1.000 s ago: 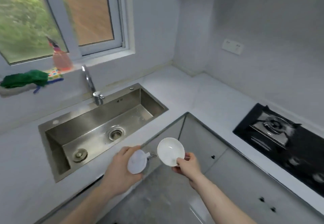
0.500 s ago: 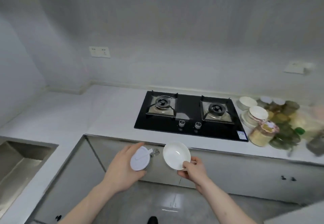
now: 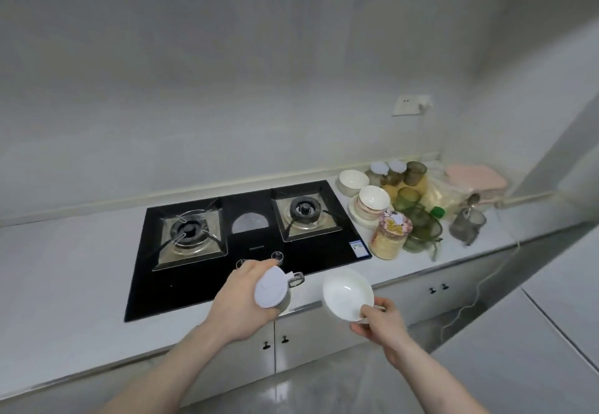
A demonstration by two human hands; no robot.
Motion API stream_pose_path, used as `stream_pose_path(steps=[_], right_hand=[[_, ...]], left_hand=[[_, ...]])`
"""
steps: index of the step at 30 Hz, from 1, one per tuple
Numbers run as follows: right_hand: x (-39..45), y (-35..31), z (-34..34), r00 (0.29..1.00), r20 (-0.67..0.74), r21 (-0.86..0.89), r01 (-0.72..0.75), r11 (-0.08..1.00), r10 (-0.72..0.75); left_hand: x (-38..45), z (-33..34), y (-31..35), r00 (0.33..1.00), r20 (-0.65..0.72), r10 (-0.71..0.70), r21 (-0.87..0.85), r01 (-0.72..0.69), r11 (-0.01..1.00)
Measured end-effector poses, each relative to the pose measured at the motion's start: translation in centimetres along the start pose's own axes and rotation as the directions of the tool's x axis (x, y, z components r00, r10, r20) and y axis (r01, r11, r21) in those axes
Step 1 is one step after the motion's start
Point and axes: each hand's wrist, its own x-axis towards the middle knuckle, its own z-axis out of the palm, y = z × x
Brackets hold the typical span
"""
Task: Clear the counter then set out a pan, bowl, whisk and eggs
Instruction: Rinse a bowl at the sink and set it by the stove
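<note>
The left hand (image 3: pixel 241 308) was closed round a small container w/ a white lid (image 3: pixel 270 288), fingers wrapped on its side, a metal clasp sticking out to the right. The right hand (image 3: pixel 377 319) pinched the near rim of a white bowl (image 3: pixel 346 293), thumb on the inside; the bowl was tilted toward the camera and held in the air, just in front of the counter (image 3: pixel 64 268) edge. Both hands were in front of the black gas stove (image 3: pixel 246 245), which had 2 burners. To the right of the stove stood stacked bowls (image 3: pixel 372 203), a jar of grain (image 3: pixel 390 235), green glasses (image 3: pixel 418 219) and a pink board (image 3: pixel 475 177), close together.
</note>
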Motion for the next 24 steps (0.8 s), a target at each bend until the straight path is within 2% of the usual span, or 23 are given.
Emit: stream_pose_path(steps=[6, 12, 20, 24], right_hand=[[4.5, -0.7, -6.6, 0.985, -0.166, 0.048, -0.046, 0.998, 0.053], [9.7, -1.4, -11.3, 0.973, -0.224, 0.025, -0.059, 0.998, 0.063], [18.2, -5.1, -15.7, 0.990, -0.126, -0.248, -0.094, 0.964, 0.064], [22.6, -6.1, -16.8, 0.997, -0.002, -0.363, -0.078, 0.929, 0.083]], left_hand=[[8.6, 5.0, 3.2, 0.989, 0.139, 0.054, -0.018, -0.052, 0.998], [16.0, 10.5, 6.5, 0.975, 0.220, 0.011, 0.012, -0.014, 1.000], [25.8, 17.7, 10.6, 0.964, 0.223, -0.145, 0.073, 0.132, 0.989], [29.6, 20.2, 12.4, 0.958, 0.205, -0.200, 0.131, 0.175, 0.976]])
